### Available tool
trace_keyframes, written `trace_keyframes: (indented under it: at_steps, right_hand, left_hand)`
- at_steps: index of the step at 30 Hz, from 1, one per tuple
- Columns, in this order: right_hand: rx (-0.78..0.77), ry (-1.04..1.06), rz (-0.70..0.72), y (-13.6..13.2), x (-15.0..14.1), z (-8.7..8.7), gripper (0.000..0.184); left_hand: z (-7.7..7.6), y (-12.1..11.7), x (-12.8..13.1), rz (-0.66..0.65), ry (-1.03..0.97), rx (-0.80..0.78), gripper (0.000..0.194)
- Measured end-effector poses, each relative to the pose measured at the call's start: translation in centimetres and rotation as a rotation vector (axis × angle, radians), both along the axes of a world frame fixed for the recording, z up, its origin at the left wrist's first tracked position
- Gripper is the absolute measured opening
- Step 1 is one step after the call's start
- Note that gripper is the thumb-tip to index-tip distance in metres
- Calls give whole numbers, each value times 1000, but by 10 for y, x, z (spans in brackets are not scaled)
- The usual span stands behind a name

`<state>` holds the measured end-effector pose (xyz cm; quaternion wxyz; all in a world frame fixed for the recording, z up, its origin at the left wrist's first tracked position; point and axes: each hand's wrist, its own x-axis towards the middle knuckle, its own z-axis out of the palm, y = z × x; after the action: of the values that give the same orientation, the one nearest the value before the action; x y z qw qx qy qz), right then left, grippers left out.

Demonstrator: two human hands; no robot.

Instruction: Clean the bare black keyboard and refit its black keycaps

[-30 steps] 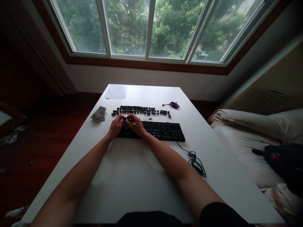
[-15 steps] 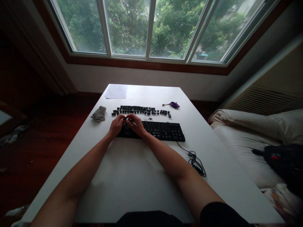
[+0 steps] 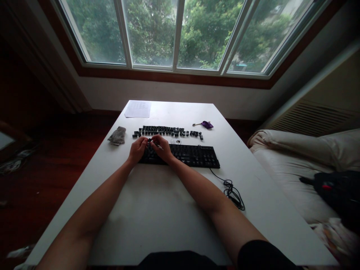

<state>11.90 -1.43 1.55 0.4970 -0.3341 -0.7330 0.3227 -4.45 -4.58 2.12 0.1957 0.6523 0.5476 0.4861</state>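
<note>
A black keyboard (image 3: 194, 155) lies across the white table, its left part beneath my hands. My left hand (image 3: 137, 150) is closed at the fingertips on a small black keycap (image 3: 149, 140), held over the keyboard's upper left. Close beside it, my right hand (image 3: 163, 149) is closed round a thin metallic tool (image 3: 160, 147), whose tip is hidden by the fingers. Rows of loose black keycaps (image 3: 161, 130) are laid out just beyond the keyboard. Between these rows and the keyboard rests a small clear round dish (image 3: 176, 141).
A crumpled grey cloth (image 3: 117, 135) lies at the left, with a sheet of paper (image 3: 137, 109) behind it. On the right are a brush (image 3: 198, 124), a purple item (image 3: 207, 125) and the coiled keyboard cable (image 3: 234, 195). A couch (image 3: 281, 165) stands beyond the table's right edge.
My fingers have shifted slightly around the keycap, and the metallic tool in my right hand has tilted a little. Everything else on the table stays in place.
</note>
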Motion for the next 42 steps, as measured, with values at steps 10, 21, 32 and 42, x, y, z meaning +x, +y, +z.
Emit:
trace_keyframes:
  at_steps: [10,21,32,42]
  right_hand:
    - [20,9,21,1,0,-2,22]
    - [28,3,28,0,2,0,22]
    - [30,-17,26,1,1,-1,22]
    - [16,-40,16,1,1,1,22]
  left_hand:
    - [-1,0,0,-17,15,0,27]
    - [-4,3,-2,-17,52,-3,29]
    - [-3,3,-1,-9,55,-6,30]
    - [0,0,1,11,53,-21,31]
